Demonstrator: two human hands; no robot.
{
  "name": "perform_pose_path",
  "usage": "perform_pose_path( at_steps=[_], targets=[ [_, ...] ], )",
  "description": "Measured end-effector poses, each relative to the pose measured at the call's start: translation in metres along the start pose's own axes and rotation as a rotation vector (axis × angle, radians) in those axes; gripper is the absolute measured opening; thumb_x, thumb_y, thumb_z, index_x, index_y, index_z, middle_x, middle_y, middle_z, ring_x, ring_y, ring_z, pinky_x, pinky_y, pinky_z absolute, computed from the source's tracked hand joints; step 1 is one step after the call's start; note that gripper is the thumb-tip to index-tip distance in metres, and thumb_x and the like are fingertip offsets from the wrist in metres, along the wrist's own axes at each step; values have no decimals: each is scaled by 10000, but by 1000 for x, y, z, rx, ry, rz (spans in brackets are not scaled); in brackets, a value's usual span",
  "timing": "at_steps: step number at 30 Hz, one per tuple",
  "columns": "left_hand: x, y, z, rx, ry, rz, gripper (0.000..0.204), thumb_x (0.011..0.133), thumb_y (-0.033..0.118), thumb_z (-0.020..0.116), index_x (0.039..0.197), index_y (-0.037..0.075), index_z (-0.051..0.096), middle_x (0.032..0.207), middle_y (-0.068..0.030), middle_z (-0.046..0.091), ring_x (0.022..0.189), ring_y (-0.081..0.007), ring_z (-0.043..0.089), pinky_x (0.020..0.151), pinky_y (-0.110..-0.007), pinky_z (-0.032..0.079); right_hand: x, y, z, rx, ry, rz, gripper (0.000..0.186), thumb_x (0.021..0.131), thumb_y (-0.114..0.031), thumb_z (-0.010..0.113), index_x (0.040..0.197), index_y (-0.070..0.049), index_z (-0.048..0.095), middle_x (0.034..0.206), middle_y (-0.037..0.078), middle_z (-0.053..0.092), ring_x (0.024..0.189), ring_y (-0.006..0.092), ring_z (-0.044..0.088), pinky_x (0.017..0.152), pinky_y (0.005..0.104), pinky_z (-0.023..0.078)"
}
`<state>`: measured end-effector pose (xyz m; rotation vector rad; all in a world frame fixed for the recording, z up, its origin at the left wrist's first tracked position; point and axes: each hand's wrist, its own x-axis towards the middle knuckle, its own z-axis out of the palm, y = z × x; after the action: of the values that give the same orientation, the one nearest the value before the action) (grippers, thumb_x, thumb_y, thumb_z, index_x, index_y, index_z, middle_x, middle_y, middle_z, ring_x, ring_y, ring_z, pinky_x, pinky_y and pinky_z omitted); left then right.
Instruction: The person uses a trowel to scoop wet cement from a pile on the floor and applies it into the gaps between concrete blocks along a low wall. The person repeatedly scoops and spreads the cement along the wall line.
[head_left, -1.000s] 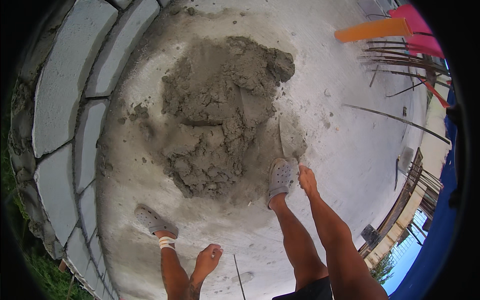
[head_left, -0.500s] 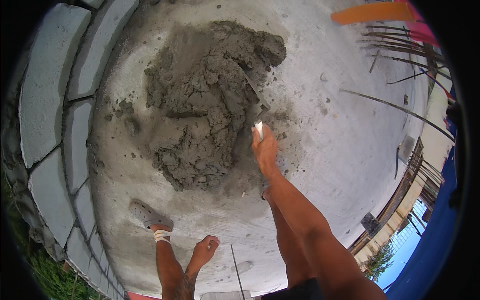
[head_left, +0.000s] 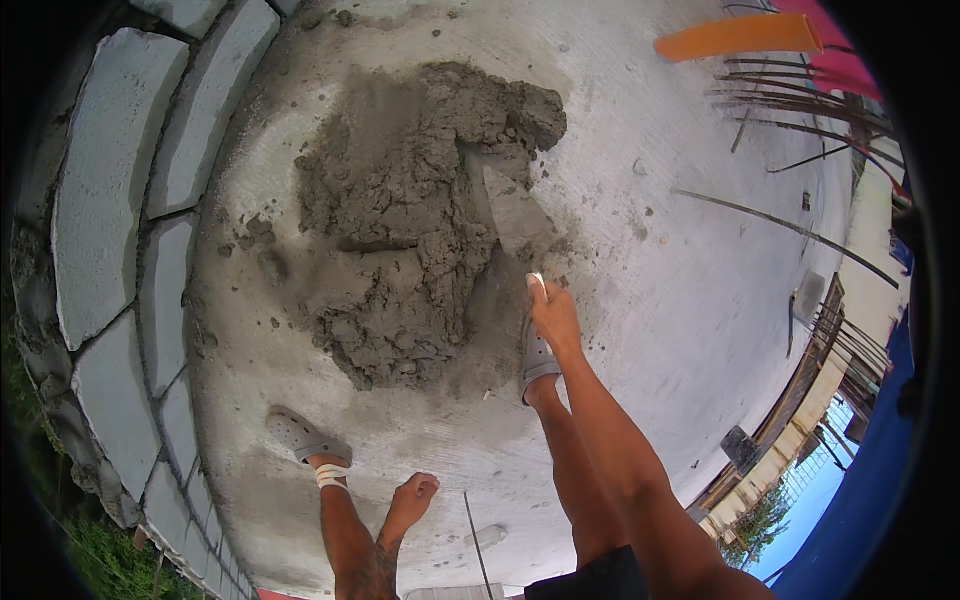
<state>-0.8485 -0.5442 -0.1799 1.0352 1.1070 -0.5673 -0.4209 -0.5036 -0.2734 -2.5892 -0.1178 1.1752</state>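
Observation:
My right hand [head_left: 555, 318] is wrapped round the white handle of a trowel [head_left: 512, 212]. The trowel's blade, smeared with grey mortar, lies tilted at the right side of a rough heap of wet mortar [head_left: 400, 200]. Part of the blade's edge meets the heap, so its full outline is hard to make out. Low in the picture, beside my left leg, my left hand [head_left: 410, 500] hangs with its fingers curled in and nothing showing in them. It is well apart from the mortar.
Grey blocks [head_left: 115, 180] form a curved wall along the left. My feet in grey clogs [head_left: 307, 437] stand on the concrete floor [head_left: 640, 420] near the heap. Thin steel bars [head_left: 790, 232] jut in from the right, below an orange pipe [head_left: 740, 37]. Crumbs of mortar lie around.
My right hand has drawn back slightly toward me and to the right. The trowel has turned, so its blade now shows its broad face instead of its edge. My left hand has hardly moved.

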Motion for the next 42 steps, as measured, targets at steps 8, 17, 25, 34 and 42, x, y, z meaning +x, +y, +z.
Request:
perform_pose_path(
  at_steps=[8, 17, 25, 34, 42],
  targets=[
    [-3, 16, -16, -104, 9, 44, 215, 970, 192, 652, 1107, 26, 659, 1017, -125, 743, 944, -241, 721, 829, -360, 554, 11, 36, 17, 206, 76, 165, 554, 1059, -466, 417, 729, -42, 553, 575, 42, 497, 451, 158, 458, 432, 349, 376],
    [-9, 23, -29, -30, -11, 16, 213, 986, 176, 642, 1133, 22, 642, 1062, -107, 727, 947, -192, 679, 871, -326, 520, 26, -66, -4, 612, -267, 66, 474, 1045, -470, 474, 821, -58, 546, 605, -6, 469, 450, 97, 403, 410, 279, 328],
    [-25, -9, -20, -112, 106, 108, 238, 950, 244, 673, 1082, 47, 672, 1004, -141, 742, 928, -260, 722, 817, -362, 552, -99, -116, -62, 231, -328, -194, 485, 1033, -507, 491, 845, -66, 560, 583, -14, 463, 440, 82, 409, 397, 264, 314],
    [-86, -18, -35, -209, 318, 200, 368, 953, 373, 615, 1089, 32, 643, 997, -201, 720, 954, -384, 693, 835, -471, 535, -284, -200, 14, -473, -618, -559, 445, 1014, -429, 541, 791, -46, 579, 605, 31, 521, 549, 142, 484, 523, 327, 391],
    [-142, -46, -69, -515, 504, 262, 369, 922, 378, 601, 1048, 35, 647, 960, -190, 724, 941, -397, 694, 855, -495, 526, -501, -317, 245, -959, -1082, -1027, 533, 932, -539, 594, 940, -13, 681, 753, 189, 655, 700, 343, 610, 698, 457, 477]
  ],
)
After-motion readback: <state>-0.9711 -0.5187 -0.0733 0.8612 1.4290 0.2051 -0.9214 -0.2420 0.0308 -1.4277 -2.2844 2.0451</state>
